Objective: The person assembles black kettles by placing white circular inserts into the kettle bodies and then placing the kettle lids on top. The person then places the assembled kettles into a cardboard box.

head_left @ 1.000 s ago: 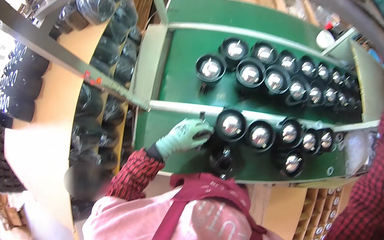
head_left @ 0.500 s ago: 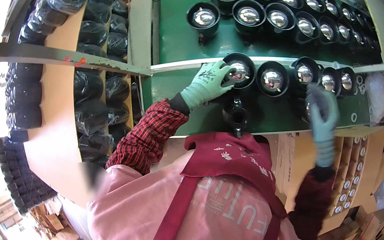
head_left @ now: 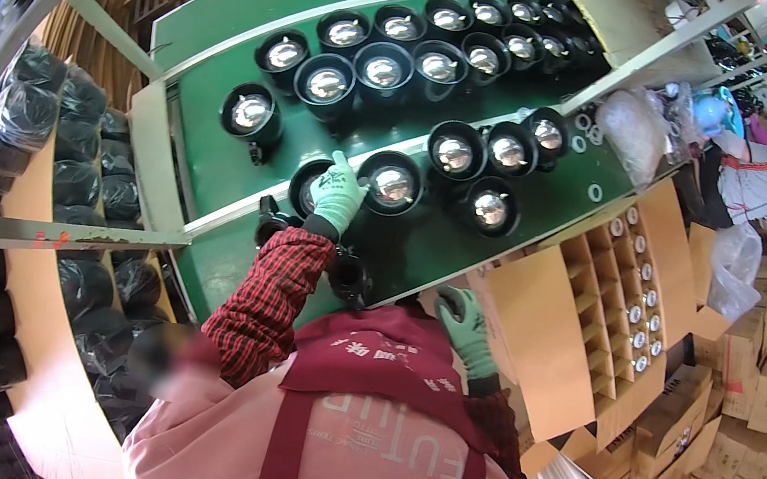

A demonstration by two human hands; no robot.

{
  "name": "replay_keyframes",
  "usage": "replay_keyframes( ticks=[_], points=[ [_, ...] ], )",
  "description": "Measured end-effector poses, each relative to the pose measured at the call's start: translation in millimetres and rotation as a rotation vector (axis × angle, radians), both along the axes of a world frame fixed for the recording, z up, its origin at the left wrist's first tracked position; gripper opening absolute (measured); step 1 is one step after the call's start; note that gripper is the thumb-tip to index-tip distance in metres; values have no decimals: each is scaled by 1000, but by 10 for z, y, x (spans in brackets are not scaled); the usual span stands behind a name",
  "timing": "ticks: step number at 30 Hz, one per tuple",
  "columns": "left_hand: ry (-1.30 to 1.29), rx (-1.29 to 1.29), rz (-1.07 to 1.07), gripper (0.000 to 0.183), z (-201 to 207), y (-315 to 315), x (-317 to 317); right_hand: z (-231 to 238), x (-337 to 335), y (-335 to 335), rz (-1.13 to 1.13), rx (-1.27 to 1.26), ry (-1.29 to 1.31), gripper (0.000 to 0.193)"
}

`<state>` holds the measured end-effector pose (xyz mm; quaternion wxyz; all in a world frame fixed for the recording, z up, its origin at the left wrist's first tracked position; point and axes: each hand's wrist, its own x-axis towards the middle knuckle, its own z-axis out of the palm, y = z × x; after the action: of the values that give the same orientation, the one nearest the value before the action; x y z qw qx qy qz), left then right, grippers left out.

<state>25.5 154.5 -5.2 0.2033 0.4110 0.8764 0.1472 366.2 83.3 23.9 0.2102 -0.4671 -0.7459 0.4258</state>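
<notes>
On the green worktable (head_left: 423, 246) stand black cup-shaped housings, each with a shiny silver dome inside. My left hand (head_left: 338, 195), in a light green glove, grips the near-left black cup (head_left: 303, 188) at its rim and hides most of its dome. Right beside it is another black cup (head_left: 391, 183). A black fitting (head_left: 348, 279) lies between my left forearm and the apron, and a second black part (head_left: 273, 221) pokes out left of that forearm. Off the table's near edge, close to the apron, my right hand (head_left: 467, 335) has loosely bent, parted fingers; nothing shows in it.
Beyond the pale rail, several more black cups (head_left: 384, 67) stand in rows. White rings (head_left: 594, 192) lie at the table's right end. An open carton with dividers (head_left: 596, 306) sits to the right. Plastic-wrapped black parts (head_left: 82, 159) are stacked left. A metal frame bar (head_left: 59, 236) crosses there.
My right hand has come back from the right-hand cups toward the apron. My left hand has shifted from the cup's left side to over it. The view has turned rightward.
</notes>
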Motion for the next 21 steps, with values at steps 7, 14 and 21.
replay_keyframes(
  ticks=[7, 14, 21],
  points=[
    [101, 245, -203, 43, 17, 53, 57, -72, -15, -83, 27, -33, 7, 24],
    [292, 613, -336, 65, 1787, -799, -844, -396, 52, 149, 95, -117, -12, 25],
    [433, 415, -359, 45, 2909, -1583, -2190, -213, -388, 362, 223, -72, -39, 27]
  ],
)
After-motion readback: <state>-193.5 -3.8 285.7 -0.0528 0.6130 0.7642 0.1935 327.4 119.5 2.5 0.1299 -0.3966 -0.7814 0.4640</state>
